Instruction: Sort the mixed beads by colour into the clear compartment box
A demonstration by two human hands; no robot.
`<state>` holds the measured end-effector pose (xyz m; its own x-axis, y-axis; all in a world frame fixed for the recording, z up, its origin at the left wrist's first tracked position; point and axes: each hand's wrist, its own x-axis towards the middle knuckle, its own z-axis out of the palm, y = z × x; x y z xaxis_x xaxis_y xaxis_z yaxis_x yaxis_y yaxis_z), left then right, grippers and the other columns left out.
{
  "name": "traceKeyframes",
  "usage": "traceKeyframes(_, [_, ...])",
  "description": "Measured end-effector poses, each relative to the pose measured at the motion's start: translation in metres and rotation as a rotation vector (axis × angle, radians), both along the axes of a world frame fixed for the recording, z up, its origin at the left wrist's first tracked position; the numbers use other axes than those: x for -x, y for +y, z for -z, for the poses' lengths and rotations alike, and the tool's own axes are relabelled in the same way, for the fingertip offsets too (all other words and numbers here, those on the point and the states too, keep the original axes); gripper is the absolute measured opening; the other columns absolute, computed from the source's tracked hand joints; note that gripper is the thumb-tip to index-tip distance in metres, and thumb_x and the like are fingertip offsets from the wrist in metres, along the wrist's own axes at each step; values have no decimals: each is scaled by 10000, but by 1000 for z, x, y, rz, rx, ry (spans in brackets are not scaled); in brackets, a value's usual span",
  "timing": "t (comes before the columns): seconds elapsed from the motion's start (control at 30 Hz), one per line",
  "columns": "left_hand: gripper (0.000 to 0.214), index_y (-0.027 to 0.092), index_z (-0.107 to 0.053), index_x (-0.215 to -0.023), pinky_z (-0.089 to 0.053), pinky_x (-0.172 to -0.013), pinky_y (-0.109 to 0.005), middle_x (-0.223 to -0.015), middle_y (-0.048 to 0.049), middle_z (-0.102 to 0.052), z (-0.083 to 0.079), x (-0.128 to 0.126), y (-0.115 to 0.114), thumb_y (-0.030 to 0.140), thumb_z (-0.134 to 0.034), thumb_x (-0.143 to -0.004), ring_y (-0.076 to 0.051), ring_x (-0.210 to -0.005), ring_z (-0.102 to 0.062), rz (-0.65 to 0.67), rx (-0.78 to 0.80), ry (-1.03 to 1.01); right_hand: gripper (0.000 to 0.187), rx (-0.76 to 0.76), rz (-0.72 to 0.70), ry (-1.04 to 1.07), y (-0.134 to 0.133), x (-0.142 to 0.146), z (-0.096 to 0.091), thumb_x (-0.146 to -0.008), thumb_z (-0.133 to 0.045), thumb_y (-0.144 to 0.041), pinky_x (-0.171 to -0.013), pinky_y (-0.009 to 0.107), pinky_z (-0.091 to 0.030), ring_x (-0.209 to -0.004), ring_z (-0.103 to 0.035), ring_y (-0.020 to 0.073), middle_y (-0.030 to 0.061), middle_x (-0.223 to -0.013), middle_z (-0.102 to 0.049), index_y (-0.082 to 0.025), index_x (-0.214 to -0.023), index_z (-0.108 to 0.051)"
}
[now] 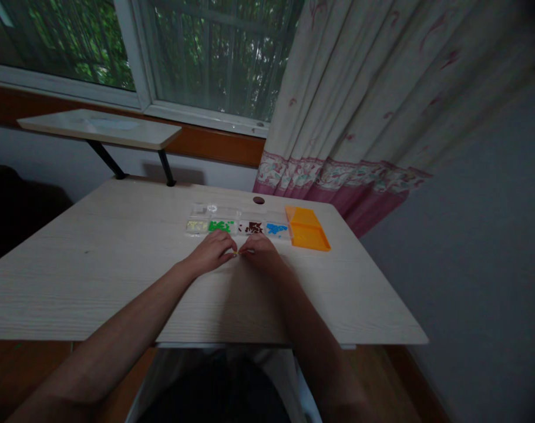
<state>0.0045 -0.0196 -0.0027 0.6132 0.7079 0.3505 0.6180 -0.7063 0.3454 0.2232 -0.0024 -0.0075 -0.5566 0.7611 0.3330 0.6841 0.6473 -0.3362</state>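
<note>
The left hand (212, 249) and right hand (261, 251) are positioned above the front middle of the table (161, 311), with fingers curled and thumbs directed toward each other at a small yellow piece (236, 253); the piece lies between the 2 sets of fingertips, and whether either hand grips it cannot be told at this size. Directly beyond the hands is a clear box (225, 212), whose near row contains, left to right, pale yellow bits (197, 226), green bits (222, 226), brown bits (253, 227) and blue bits (276, 228), with an orange tray (309, 228) at its right end
</note>
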Motion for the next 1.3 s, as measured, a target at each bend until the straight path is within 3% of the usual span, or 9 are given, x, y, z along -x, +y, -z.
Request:
traceKeyframes(0.37, [156,190,-643,-924,-417,-872,-381,-935,-83,-591,1,-7,-2,282,-517,-936,-234,-956,-512,-42,-21,2,75,12,31,26,-1,0,-2,-811,-709,-179,-854,288,-439,-871,-609,166,29,-854,-714,-216,-835,-770])
traceKeyframes(0.63, [171,175,-621,-892,-423,-855,-373,-898,-81,-587,5,-10,1,268,-491,-950,-225,-926,-515,-54,-44,4,104,-6,110,280,15,-19,-7,-828,-688,-275,-842,328,-466,-836,-638,195,48,-815,-730,-227,-766,-757])
traceKeyframes(0.73, [173,170,-616,-893,-427,-858,-375,-907,-86,-593,3,-11,1,267,-486,-954,-227,-926,-517,-73,-27,-17,163,-91,351,327,14,-42,-16,-849,-636,-301,-875,352,-445,-892,-620,221,74,-863,-725,-202,-824,-764])
traceKeyframes(0.87, [179,169,-610,-899,-424,-871,-380,-912,-85,-593,2,-9,2,275,-480,-959,-226,-926,-518,-103,-40,-83,242,-220,945,291,8,-75,-22,-864,-564,-300,-894,402,-403,-965,-566,265,123,-963,-712,-172,-909,-765])
traceKeyframes(0.93, [183,173,-606,-894,-420,-874,-383,-906,-81,-591,3,-8,4,284,-477,-961,-227,-925,-516,-115,-60,-116,259,-210,1114,274,8,-86,-19,-865,-549,-305,-862,399,-405,-976,-551,272,130,-971,-708,-176,-913,-768])
traceKeyframes(1.0, [191,176,-600,-891,-417,-870,-384,-901,-77,-590,4,-7,6,295,-470,-965,-228,-921,-512,-126,-76,-137,260,-183,1196,264,10,-92,-15,-863,-549,-311,-821,384,-423,-966,-554,269,129,-951,-706,-177,-879,-772])
traceKeyframes(1.13, [206,180,-588,-894,-411,-860,-381,-899,-73,-586,5,-6,7,312,-453,-975,-231,-922,-503,-140,-94,-169,269,-213,1158,170,16,-95,-10,-908,-537,-315,-789,383,-488,-950,-598,260,131,-943,-697,-154,-883,-751])
traceKeyframes(1.3, [213,188,-585,-886,-408,-858,-379,-890,-68,-583,5,-5,7,325,-450,-978,-228,-915,-508,-149,-97,-199,328,-277,1018,89,11,-94,-14,-949,-580,-368,-900,410,-543,-1049,-617,205,97,-1242,-599,-176,-1215,-590])
